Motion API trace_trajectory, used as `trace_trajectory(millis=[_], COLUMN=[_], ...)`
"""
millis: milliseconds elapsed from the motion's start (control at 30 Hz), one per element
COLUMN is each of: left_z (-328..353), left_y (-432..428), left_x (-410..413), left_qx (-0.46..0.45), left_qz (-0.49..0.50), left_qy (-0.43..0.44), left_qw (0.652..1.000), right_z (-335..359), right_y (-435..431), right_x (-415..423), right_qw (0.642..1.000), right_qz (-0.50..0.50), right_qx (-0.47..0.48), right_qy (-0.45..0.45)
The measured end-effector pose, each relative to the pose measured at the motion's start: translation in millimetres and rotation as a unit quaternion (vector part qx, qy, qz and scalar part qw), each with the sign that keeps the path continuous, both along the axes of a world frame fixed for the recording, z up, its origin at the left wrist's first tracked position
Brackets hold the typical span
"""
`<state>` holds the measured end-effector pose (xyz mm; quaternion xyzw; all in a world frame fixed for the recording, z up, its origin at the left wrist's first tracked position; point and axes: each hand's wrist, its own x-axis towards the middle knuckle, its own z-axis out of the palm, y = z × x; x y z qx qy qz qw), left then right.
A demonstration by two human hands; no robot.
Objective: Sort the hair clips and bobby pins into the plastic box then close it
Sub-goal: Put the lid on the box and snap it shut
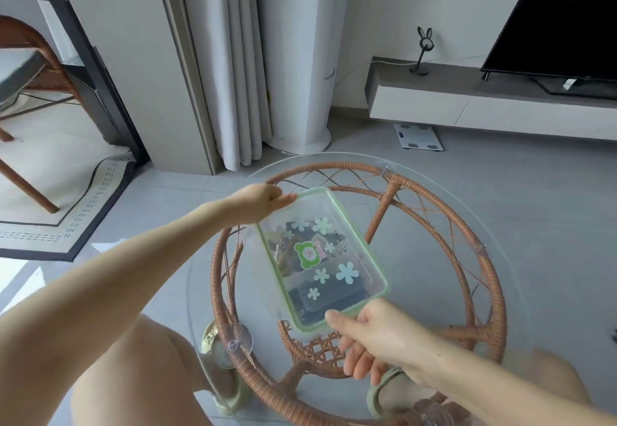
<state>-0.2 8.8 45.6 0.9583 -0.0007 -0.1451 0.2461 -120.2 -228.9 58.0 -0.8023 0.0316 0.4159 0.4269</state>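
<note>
— Where is the plastic box (354, 248) sitting?
— It is lying over the middle of the round glass tabletop (500, 225), its long side running from the far edge towards the near edge. The green-rimmed lid (377, 260) is covering it, and dark hair clips (320, 302) are showing through under the bear sticker (309, 253).
— What are my hands doing?
— Your left hand (257, 203) is pinching the lid's far corner. Your right hand (377, 335) is gripping the near end, thumb pressing on top and fingers curling beneath. I cannot tell whether the box is resting on the glass.
— And around it?
— The rattan frame (490, 278) is showing beneath the glass. A bathroom scale (419, 137) is lying on the floor beyond the far edge, under a television (567, 18).
</note>
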Motion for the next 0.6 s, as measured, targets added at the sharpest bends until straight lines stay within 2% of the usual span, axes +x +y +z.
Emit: trace_trajectory(millis=[67,133,200,233,267,300,333,367,433,500,600], left_z=[6,8,7,5,1,-3,-6,-9,-14,-18,-23], left_y=[-14,-19,-21,-23,-26,-30,-34,-38,-44,-47,-48], left_x=[8,0,-22,-37,-52,-69,-84,-97,-109,-107,-104], left_qx=[0.054,0.13,0.184,0.207,0.232,0.25,0.259,0.26,0.245,0.199,0.119], left_qz=[-0.019,-0.003,0.036,0.05,0.058,0.067,0.075,0.081,0.089,0.09,0.085], left_qy=[-0.077,-0.196,-0.271,-0.271,-0.249,-0.214,-0.179,-0.151,-0.116,-0.082,-0.056], left_qw=[0.995,0.972,0.944,0.939,0.939,0.942,0.946,0.95,0.958,0.972,0.988], right_z=[3,16,27,28,25,20,12,3,-10,-13,-11], right_y=[1,-3,-9,-13,-17,-17,-16,-14,-10,-11,-17], right_x=[-4,0,10,20,30,41,51,58,63,69,78], right_qw=[0.999,0.998,0.973,0.933,0.878,0.828,0.801,0.793,0.798,0.796,0.823], right_qz=[0.028,0.029,0.014,0.03,0.06,0.092,0.122,0.151,0.192,0.209,0.224], right_qx=[-0.018,-0.028,-0.08,-0.144,-0.222,-0.285,-0.322,-0.335,-0.321,-0.299,-0.263], right_qy=[-0.005,-0.053,-0.214,-0.328,-0.42,-0.473,-0.49,-0.486,-0.472,-0.483,-0.45])
